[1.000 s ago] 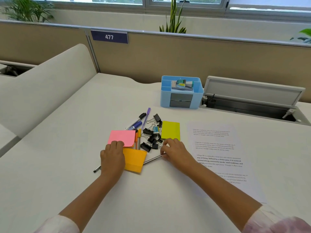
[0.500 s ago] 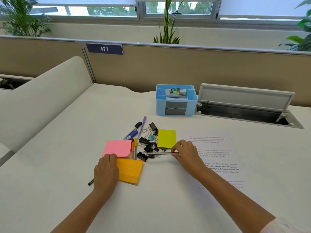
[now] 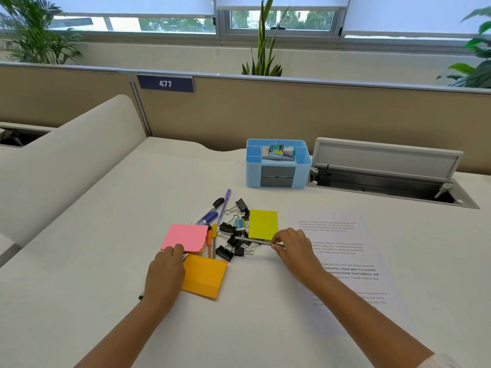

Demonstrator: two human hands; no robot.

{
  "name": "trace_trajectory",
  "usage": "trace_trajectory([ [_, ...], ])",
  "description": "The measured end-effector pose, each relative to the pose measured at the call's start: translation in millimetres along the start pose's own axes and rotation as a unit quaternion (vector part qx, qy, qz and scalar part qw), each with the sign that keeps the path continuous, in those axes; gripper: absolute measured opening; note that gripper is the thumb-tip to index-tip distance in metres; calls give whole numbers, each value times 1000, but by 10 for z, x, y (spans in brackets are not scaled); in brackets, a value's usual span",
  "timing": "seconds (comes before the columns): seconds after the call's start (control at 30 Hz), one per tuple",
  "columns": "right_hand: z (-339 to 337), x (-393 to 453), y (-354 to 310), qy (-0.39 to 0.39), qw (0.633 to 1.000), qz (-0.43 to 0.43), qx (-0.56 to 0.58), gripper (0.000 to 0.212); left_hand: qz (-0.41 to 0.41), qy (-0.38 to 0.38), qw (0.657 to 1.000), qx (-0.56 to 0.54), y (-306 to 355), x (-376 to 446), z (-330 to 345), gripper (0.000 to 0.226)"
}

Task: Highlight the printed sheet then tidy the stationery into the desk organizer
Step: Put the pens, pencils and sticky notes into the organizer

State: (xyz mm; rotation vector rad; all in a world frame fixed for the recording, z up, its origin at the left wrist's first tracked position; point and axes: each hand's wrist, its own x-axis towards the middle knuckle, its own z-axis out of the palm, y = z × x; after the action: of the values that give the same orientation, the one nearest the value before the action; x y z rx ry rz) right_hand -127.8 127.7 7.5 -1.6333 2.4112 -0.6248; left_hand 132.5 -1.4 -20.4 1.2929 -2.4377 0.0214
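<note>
A: What does the right hand (image 3: pixel 291 244) hold?
B: It pinches a thin silver pen (image 3: pixel 252 241) above the black clips (image 3: pixel 233 235), just beside the yellow notes (image 3: pixel 263 224).
A: And the left hand (image 3: pixel 166 272)?
B: Fingers curled, on the edge of the pink notes (image 3: pixel 184 237); if it grips something, I cannot tell.
A: The printed sheet (image 3: pixel 342 235)?
B: Flat on the desk (image 3: pixel 106 235), under the right forearm. The blue organizer (image 3: pixel 277 166) stands behind.

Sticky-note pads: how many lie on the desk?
3. The pink pad lies at the left hand, the orange pad just below it, and the yellow pad by the right hand.
</note>
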Motion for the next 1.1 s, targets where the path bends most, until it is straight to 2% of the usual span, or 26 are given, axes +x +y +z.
trace_trajectory([
  [0.17, -28, 18, -49, -21, 1000, 7, 8, 20, -10, -39, 999, -8, 5, 63, -13, 35],
  [0.27, -75, 36, -74, -13, 999, 9, 30, 17, -10, -37, 999, -3, 51, 93, -73, 36],
  [0.47, -166, 104, -79, -16, 990, 34, 137, 10, 11, -42, 999, -30, 207, 192, -291, 39],
  [0.57, -184, 159, -77, -6, 986, 41, 161, 13, -10, -72, 994, -77, 305, 283, -371, 36],
  [0.7, -223, 263, -68, 19, 987, 34, 157, 23, -15, -160, 978, -137, 457, 379, -405, 41],
  [0.87, -336, 471, -101, 71, 978, 46, 189, 21, 2, -143, 974, -176, 504, 521, -379, 35],
  [1.1, -576, 961, -220, 121, 944, 106, 288, 14, -10, -106, 958, -266, 562, 955, -399, 20],
])
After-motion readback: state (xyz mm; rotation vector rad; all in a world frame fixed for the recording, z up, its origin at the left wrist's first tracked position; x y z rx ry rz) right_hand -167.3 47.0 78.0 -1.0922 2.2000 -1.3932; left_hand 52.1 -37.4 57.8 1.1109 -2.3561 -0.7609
